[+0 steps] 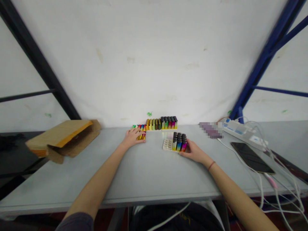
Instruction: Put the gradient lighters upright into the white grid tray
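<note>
My left hand (132, 137) rests on a small heap of colourful lighters (141, 129) lying flat near the wall, fingers curled over them. My right hand (193, 151) touches the near right corner of a pale tray (167, 145) that holds upright lighters with black caps (179, 141); the fingers lie against its side. Behind, a row of upright lighters (161, 123) stands against the wall in yellow, green, red and pink.
An open cardboard box (63, 138) lies on its side at the left of the grey table (144, 173). At the right are a power strip (238, 128), a dark phone (252, 157) and white cables (264, 186). Dark shelf posts rise on both sides.
</note>
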Available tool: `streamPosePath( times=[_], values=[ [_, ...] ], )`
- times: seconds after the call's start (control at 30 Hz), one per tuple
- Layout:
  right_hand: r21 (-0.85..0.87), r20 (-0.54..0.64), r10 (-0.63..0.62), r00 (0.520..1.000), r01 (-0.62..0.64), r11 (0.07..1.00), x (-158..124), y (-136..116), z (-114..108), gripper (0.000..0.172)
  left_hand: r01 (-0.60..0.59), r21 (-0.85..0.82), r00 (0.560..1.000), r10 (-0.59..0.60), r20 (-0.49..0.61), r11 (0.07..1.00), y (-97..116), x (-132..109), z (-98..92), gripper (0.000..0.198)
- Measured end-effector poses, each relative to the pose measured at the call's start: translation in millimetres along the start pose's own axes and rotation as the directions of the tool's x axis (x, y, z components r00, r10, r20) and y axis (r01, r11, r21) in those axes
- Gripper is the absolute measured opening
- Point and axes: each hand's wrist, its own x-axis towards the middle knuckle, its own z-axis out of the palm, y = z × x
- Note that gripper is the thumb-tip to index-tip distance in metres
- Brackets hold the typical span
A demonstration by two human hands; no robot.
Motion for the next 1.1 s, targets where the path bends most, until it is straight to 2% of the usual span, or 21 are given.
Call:
streamPosePath(
  times=[0.17,0.27,0.63,0.73,0.93,1.1],
  values=[
    [0.015,-0.020,-0.020,1.000,0.020,1.000,-0.5,-0.3,-0.3,0.069,0.265,0.034,0.964,-0.263,-0.045,0.964,11.2,-10.7,2.5,0.060],
    [0.024,-0.017,-0.026,1.000,0.026,0.999,-0.6,-3.3,-1.6,0.068,0.303,-0.010,0.953,-0.303,-0.010,0.953,14.1,-13.7,1.3,0.062],
    [0.007,-0.009,-0.030,1.000,0.030,1.000,-0.1,-6.9,-3.7,0.066,0.248,-0.019,0.969,-0.248,0.013,0.969,10.4,-8.4,-2.1,0.063],
    [0.001,-0.006,-0.024,1.000,0.024,1.000,-0.2,-6.1,-2.8,0.066,0.169,-0.027,0.986,-0.169,-0.014,0.985,-1.7,-10.4,-7.8,0.063],
    [-0.004,-0.027,-0.006,1.000,0.006,1.000,-0.6,0.7,0.7,0.072,-0.003,-0.215,0.996,0.021,0.083,0.977,-39.9,-10.8,-13.6,0.052],
    [-0.009,-0.025,-0.013,1.000,0.013,1.000,-0.5,1.0,0.5,0.072,-0.009,-0.289,0.997,0.030,0.067,0.957,-40.7,-11.7,-12.5,0.055]
  ],
)
